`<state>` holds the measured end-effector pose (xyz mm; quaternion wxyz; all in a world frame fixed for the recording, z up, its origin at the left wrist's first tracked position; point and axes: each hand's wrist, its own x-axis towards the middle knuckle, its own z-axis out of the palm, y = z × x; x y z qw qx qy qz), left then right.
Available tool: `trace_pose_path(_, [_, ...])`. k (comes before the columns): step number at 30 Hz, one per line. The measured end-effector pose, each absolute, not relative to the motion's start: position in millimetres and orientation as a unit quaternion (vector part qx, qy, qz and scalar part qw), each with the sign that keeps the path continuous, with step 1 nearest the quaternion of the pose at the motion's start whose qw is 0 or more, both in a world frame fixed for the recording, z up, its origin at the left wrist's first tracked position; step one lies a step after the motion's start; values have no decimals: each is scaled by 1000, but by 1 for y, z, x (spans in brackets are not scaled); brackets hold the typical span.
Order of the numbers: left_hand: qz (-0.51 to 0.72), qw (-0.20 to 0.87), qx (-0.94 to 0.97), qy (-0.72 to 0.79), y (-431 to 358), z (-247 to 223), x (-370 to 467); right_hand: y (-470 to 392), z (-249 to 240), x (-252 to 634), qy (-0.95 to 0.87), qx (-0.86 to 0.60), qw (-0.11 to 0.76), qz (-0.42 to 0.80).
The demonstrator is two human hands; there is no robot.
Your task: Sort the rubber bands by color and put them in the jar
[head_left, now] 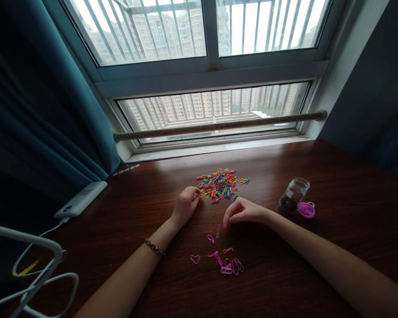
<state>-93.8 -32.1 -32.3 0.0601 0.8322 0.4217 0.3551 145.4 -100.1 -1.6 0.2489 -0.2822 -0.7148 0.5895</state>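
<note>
A heap of small multicoloured rubber bands (219, 184) lies in the middle of the wooden table. At its left edge is my left hand (186, 204), fingers curled and fingertips together; what they pinch, if anything, is too small to make out. My right hand (241, 211) is in front of the heap, its closed fingers pointing down toward the tabletop. Just left of those fingertips lies a pink rubber band (218, 230), seemingly apart from them. Nearer to me are several loose pink rubber bands (237, 266), one of them heart-shaped (195, 259).
On the right, a clear glass jar (296, 192) with dark contents stands beside a small purple lid or cup (307, 210). A white power bank (81, 201) with a cable lies left, by a blue curtain (86, 132). White tubing (49, 247) rises front left. Behind the table (268, 159) is a barred window.
</note>
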Motion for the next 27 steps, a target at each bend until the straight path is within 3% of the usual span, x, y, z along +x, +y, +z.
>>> trace_pose_path(2, [365, 89, 825, 422, -33, -31, -93, -96, -4, 147, -708, -344, 327, 523])
trace_pose_path(5, [380, 149, 821, 398, -34, -28, -93, -82, -15, 159, -645, -514, 479, 300])
trace_pose_path(7, [392, 206, 810, 385, -34, -26, -93, -72, -24, 169, -616, -592, 495, 159])
trace_pose_path(9, [398, 281, 788, 377, -34, -22, -92, -66, -32, 176, -629, -616, 462, 105])
trace_pose_path(13, [316, 431, 772, 344, -42, -6, -87, -63, -39, 179, -683, -612, 394, 68])
trace_pose_path(18, [65, 591, 754, 278, -67, 16, -77, -64, -39, 177, -703, -611, 360, 62])
trace_pose_path(22, [-38, 617, 754, 221, -76, 22, -74, -62, -41, 179, -697, -611, 371, 57])
trace_pose_path(27, [12, 579, 782, 232, -64, 19, -80, -63, -41, 178, -679, -612, 402, 51])
